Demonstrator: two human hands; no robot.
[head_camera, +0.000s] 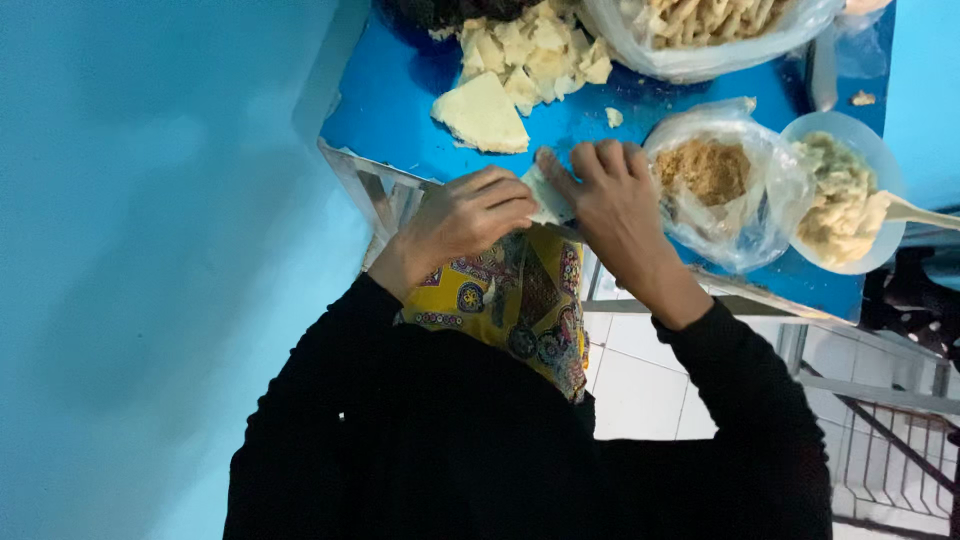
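Both my hands meet at the near edge of a blue table (400, 120). My left hand (475, 215) and my right hand (610, 195) pinch a small pale dough wrapper (545, 198) between their fingertips; most of it is hidden by the fingers. Just beyond the hands lies a single triangular wrapper (482, 115), and behind it a loose pile of similar pale wrappers (530, 50). My sleeves are black.
Right of my hands an open plastic bag holds brown crumbs (708, 168). A bowl of pale filling (840, 195) with a spoon (915, 212) stands beside it. A bag of finger-shaped pieces (700, 20) sits at the back. A yellow patterned cloth (520, 295) lies below the table edge.
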